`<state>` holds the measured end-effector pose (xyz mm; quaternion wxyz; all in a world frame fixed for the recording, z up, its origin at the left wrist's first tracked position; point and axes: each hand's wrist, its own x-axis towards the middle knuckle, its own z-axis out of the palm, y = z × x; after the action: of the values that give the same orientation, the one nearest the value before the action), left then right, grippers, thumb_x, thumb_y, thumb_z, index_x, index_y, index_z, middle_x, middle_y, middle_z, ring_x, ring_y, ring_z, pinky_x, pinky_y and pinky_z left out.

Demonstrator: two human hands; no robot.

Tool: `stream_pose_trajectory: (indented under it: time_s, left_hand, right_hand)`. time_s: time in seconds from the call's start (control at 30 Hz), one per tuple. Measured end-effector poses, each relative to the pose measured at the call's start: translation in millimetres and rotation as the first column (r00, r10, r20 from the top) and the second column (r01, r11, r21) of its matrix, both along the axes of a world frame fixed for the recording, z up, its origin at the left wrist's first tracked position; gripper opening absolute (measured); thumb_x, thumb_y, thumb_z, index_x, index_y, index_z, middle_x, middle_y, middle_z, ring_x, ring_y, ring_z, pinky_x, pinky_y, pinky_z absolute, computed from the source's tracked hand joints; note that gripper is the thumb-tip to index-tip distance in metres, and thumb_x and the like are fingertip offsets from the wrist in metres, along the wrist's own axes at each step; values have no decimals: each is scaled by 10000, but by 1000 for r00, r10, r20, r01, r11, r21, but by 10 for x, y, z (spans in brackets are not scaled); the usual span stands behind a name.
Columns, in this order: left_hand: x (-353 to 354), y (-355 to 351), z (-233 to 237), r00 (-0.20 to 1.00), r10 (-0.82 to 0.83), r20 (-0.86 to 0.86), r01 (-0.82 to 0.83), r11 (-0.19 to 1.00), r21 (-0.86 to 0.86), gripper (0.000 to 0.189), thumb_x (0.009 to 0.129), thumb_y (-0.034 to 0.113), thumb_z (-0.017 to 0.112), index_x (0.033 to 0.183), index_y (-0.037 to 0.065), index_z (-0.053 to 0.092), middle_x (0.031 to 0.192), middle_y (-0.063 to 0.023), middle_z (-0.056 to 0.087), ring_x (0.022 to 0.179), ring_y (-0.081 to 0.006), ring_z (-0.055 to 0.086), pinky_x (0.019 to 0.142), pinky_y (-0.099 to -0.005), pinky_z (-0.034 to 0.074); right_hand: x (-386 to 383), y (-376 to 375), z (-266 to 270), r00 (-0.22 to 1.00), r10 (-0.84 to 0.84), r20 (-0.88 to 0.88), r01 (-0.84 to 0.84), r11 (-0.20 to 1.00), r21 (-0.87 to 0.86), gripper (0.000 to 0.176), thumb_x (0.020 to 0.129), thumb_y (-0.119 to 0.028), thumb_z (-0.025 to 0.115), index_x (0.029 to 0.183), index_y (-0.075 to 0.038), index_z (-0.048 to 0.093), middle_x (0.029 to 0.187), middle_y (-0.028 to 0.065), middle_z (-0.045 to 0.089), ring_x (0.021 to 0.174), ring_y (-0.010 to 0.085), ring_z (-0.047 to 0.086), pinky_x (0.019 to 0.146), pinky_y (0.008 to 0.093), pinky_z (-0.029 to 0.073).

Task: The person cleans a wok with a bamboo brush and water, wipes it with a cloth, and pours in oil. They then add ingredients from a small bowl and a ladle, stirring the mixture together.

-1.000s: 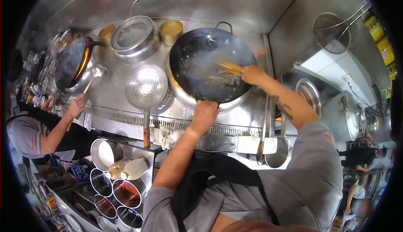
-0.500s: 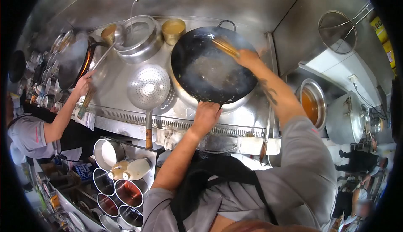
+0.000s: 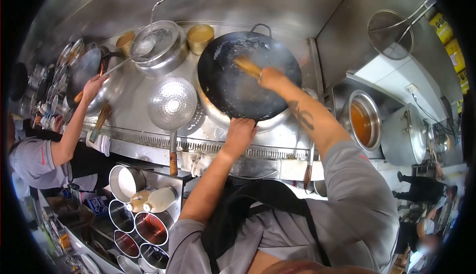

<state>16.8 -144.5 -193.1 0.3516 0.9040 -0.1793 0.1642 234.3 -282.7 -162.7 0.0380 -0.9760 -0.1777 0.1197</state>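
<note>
A black wok (image 3: pixel 218 90) sits on the stove, steaming, with a wet film inside it. My left hand (image 3: pixel 241 134) is closed around the wok's near handle. In my right hand (image 3: pixel 273 80) is a bamboo wok brush (image 3: pixel 246 66), its bristle end against the wok's inner wall, left of centre. Steam blurs part of the wok's inside. To the left of the wok lies a perforated strainer ladle (image 3: pixel 172 104) with a wooden handle pointing toward me.
A co-worker's hand (image 3: pixel 92 87) holds a ladle (image 3: pixel 144 47) over a metal pot (image 3: pixel 163 65) at left. A tin can (image 3: pixel 200 38) stands behind. Several sauce pots (image 3: pixel 151 227) and bottles sit front left. A pot of orange liquid (image 3: pixel 364 120) is at right; a wire strainer (image 3: pixel 391 33) hangs above.
My right hand has swept the brush leftward and slightly down within the wok. The liquid pooled there has spread or thinned. At left, the co-worker's ladle has shifted onto the pot.
</note>
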Motion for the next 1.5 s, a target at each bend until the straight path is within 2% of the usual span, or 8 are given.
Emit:
stream_pose_trajectory:
  time_s: [0.1, 0.3, 0.67, 0.93, 1.13, 1.2, 1.3, 1.5]
  left_hand:
    - [12, 39, -16, 1000, -2, 14, 2, 1000, -1, 163, 803, 142, 677, 727, 48, 569, 736, -132, 608, 758, -335, 586, 721, -447, 406]
    - [-45, -39, -18, 1000, -5, 10, 6, 1000, -22, 165, 807, 142, 675, 723, 49, 568, 724, -132, 602, 747, -335, 580, 719, -445, 402]
    - [-23, 4, 18, 1000, -2, 15, 3, 1000, -20, 154, 809, 131, 678, 738, 49, 569, 721, -117, 596, 728, -325, 579, 717, -435, 402]
    - [-44, 14, -35, 1000, -17, 11, 17, 1000, -8, 132, 805, 111, 676, 894, 33, 619, 858, -124, 620, 840, -320, 576, 768, -429, 414]
    - [-256, -51, 287, 981, 93, 171, -79, 993, -91, 313, 765, 53, 694, 1061, -3, 609, 986, -153, 576, 915, -350, 538, 845, -442, 419]
    - [-439, -101, 377, 985, 77, 153, -60, 992, -110, 342, 767, 40, 697, 1096, -5, 613, 982, -151, 577, 908, -352, 540, 845, -438, 429]
    - [-689, 24, 535, 998, 61, 21, -56, 984, -168, 322, 792, 44, 691, 1101, -4, 614, 941, -141, 594, 862, -322, 567, 807, -413, 455]
    - [-1682, 525, 390, 927, 116, -357, -284, 838, -465, 210, 877, 22, 659, 1084, -3, 640, 740, -65, 582, 645, -116, 527, 605, -254, 448]
  right_hand:
    - [-425, -378, 9, 989, 148, -14, -149, 989, -26, 348, 822, -357, 613, 952, -53, 721, 924, 205, 698, 895, 368, 678, 811, 464, 534]
    - [94, -889, 596, 997, -44, -61, 18, 927, -374, 431, 844, -460, 623, 1131, -146, 687, 1080, 135, 691, 1028, 335, 649, 911, 456, 493]
    - [554, -489, 2, 985, 42, 167, -44, 999, 5, 390, 834, -415, 628, 1109, -142, 673, 944, 146, 706, 876, 343, 684, 776, 469, 537]
    - [-519, 251, 17, 936, 228, -268, -107, 911, 399, 400, 869, -375, 621, 1077, -36, 667, 743, 185, 683, 636, 324, 671, 650, 416, 532]
    - [-685, -484, 949, 902, 233, -364, -303, 941, -149, 385, 835, -361, 647, 1057, -49, 687, 939, 202, 697, 903, 343, 675, 801, 458, 526]
    - [-460, -485, 952, 966, 196, -165, -195, 981, 25, 352, 824, -347, 651, 987, -39, 701, 952, 196, 699, 925, 350, 670, 804, 453, 535]
    - [-127, -509, 180, 998, -57, -11, 55, 985, -166, 374, 828, -361, 653, 1012, -39, 689, 994, 206, 689, 945, 358, 665, 822, 442, 531]
    - [-179, -1304, 428, 999, 36, -7, -36, 993, -108, 396, 851, -411, 623, 1124, -128, 668, 1009, 162, 696, 958, 347, 664, 851, 458, 514]
